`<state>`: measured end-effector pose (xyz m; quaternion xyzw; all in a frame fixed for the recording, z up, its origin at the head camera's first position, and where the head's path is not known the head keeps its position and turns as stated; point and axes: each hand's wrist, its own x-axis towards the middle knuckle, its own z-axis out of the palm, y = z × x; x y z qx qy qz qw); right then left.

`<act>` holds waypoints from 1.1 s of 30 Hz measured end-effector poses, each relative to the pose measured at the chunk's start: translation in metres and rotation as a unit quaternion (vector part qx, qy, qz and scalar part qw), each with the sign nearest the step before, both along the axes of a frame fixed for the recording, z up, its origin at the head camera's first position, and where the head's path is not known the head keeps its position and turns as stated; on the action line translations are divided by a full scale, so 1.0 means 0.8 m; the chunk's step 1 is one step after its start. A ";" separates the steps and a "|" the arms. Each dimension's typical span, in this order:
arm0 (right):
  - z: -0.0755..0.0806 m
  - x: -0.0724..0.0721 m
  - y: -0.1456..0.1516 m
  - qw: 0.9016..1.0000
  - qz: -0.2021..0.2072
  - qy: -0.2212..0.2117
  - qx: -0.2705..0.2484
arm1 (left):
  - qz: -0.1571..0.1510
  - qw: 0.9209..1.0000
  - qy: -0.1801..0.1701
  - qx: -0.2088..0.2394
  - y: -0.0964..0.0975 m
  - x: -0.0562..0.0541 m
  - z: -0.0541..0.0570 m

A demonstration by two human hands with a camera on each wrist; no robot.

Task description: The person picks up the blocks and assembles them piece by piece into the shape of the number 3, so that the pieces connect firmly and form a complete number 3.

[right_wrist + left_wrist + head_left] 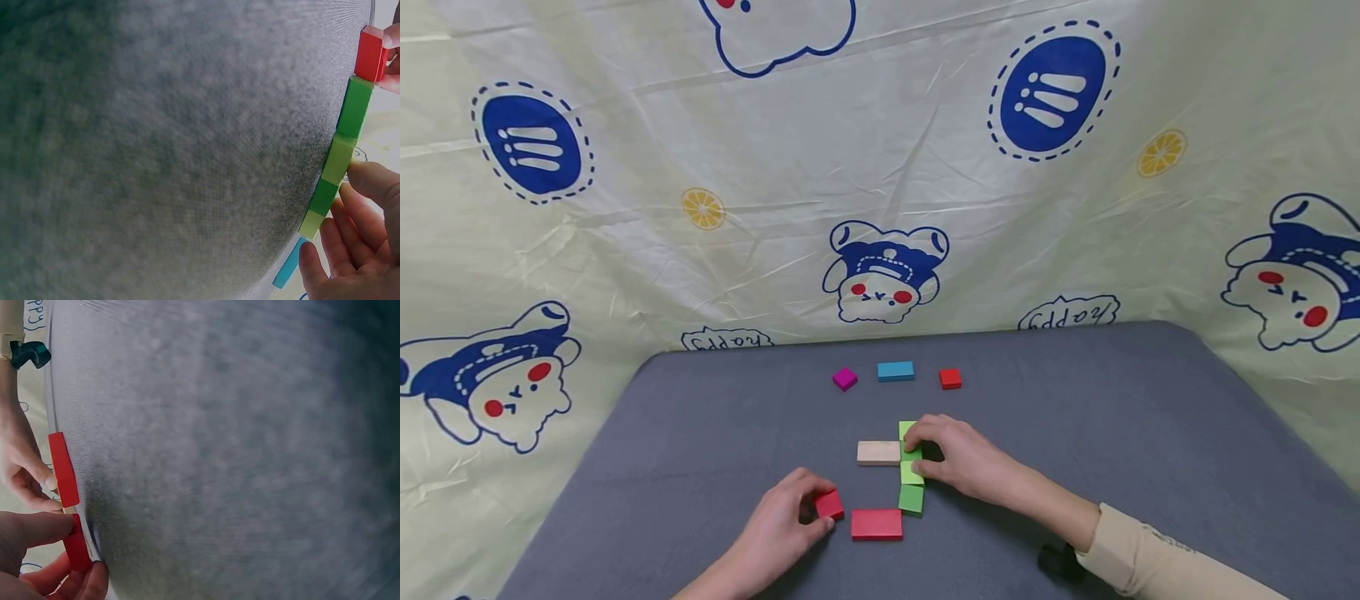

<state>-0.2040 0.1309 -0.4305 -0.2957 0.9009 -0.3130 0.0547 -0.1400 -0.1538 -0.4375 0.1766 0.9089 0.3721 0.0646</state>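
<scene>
My left hand [782, 521] pinches a small red block [830, 504] between thumb and fingers, low over the table. Just right of it lies a longer red block [877, 525]. My right hand [958, 458] rests its thumb and fingertips on a column of green blocks, which alternate light and dark. Its thumb touches a light green block [338, 159], while the other fingers stay loosely extended beside the column. The lowest dark green block [912, 500] sits near the long red block's upper right corner. A pale wooden block [878, 453] extends left from the column.
Toward the table's far edge lie a magenta block [845, 379], a blue block [896, 372] and a small red-orange block [951, 379]. The grey table [722, 433] backs onto a printed curtain [910, 150]. A black wrist device [1060, 562] shows by the right sleeve.
</scene>
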 end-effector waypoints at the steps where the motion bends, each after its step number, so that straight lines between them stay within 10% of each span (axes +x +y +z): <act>1: 0.000 0.000 0.000 1.000 -0.001 0.000 0.001 | 0.000 1.000 -0.001 -0.001 0.000 0.000 -0.001; 33: 0.000 0.000 -0.001 1.000 -0.002 0.004 0.002 | -0.003 1.000 0.003 -0.030 0.006 -0.001 -0.008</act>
